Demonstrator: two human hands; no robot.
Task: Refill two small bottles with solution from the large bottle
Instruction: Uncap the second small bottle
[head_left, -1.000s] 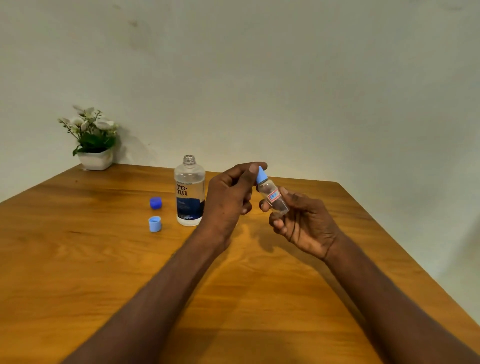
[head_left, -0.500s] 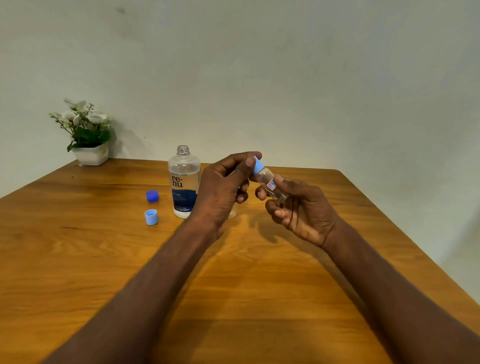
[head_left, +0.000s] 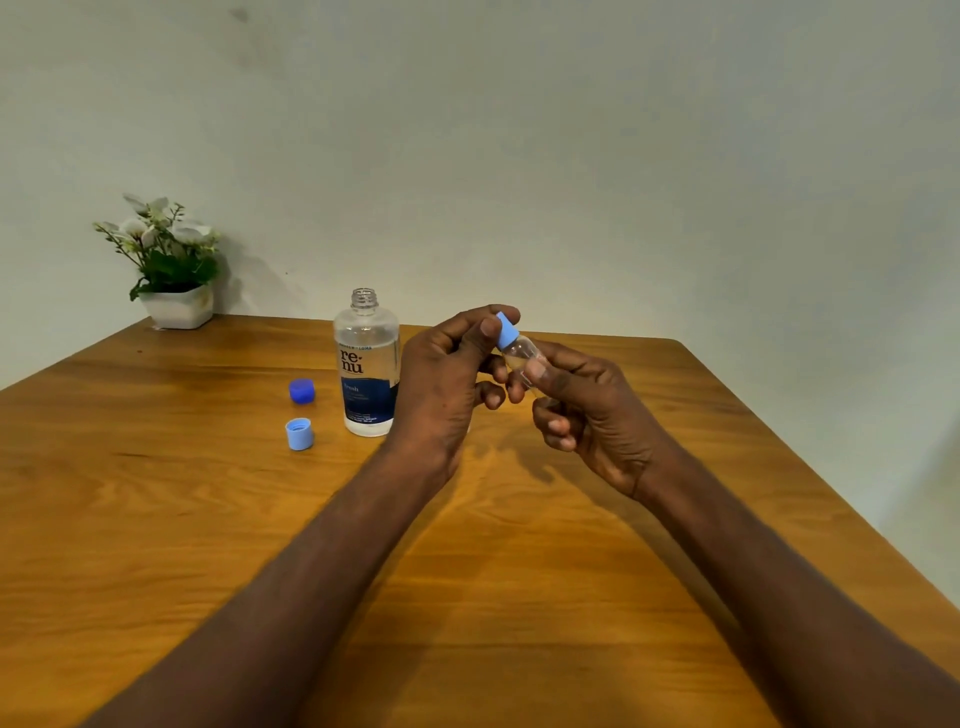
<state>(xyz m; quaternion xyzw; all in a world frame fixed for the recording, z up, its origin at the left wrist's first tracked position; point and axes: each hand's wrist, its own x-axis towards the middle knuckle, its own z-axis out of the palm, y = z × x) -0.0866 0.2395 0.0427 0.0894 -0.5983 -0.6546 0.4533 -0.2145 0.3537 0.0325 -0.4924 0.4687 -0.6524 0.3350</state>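
I have the small bottle (head_left: 519, 353) pinched in my right hand (head_left: 587, 410), thumb over its clear body, fingers curled behind. Its long axis tilts: base buried low in my right grip, neck rising up and away toward the large bottle (head_left: 368, 364). That tilt is what the next move turns on, because the light blue cap (head_left: 506, 332) sits at the high end, pointing straight at my left hand (head_left: 441, 384).

My left grip is narrow and closed on that cap, thumb and forefinger (head_left: 493, 314) around it, the other fingers loosely folded below. So the left hand is the nearer one to the cap, the right is the anchor. I judge this a twisting step; whether the cap is going on or coming off I can't tell, and I can't make out how much liquid is in the small bottle.

The large bottle stands upright on the bench (head_left: 156, 519), neck open, just beyond my left hand and partly hidden by it. On its far side from my hands lie two loose caps, a dark blue cap (head_left: 302, 391) and a paler blue cap (head_left: 299, 433) nearer me, open side up. Well beyond the large bottle, at the bench's corner, sits a potted plant (head_left: 169, 270).

Any turn should go around that tilted axis, or the cap will bind.
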